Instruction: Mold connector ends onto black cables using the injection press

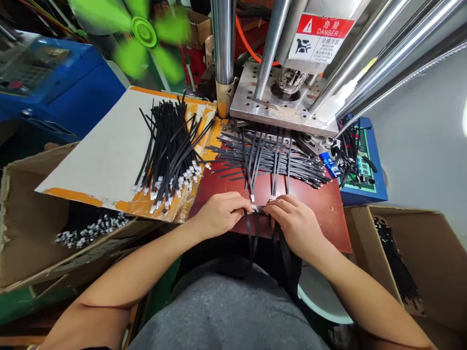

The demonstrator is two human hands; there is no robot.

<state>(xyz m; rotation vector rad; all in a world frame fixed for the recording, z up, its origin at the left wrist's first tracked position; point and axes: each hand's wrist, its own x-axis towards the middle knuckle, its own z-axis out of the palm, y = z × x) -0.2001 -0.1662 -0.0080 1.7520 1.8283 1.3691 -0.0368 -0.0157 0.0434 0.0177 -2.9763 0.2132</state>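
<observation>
My left hand [222, 212] is closed in a pinch at the front of the red-brown board [328, 214]. Its fingertips grip one end of a small silvery-white piece [257, 209]. At the other end is my right hand [297, 221], fingers curled and pressed together, with flat black cables [280, 243] hanging below it. What its fingers cover is hidden. Just beyond the hands lie white connector ends [252, 198] of thin cables running back toward the press. Behind them, a layer of dark cables [270, 158] lies crosswise on the board.
A pile of black cables with white connectors [166, 150] rests on a pale taped board at left. The steel press [284, 104] with a danger label stands behind. A green fan [144, 31] spins at back left. Cardboard boxes [426, 243] holding cables flank both sides.
</observation>
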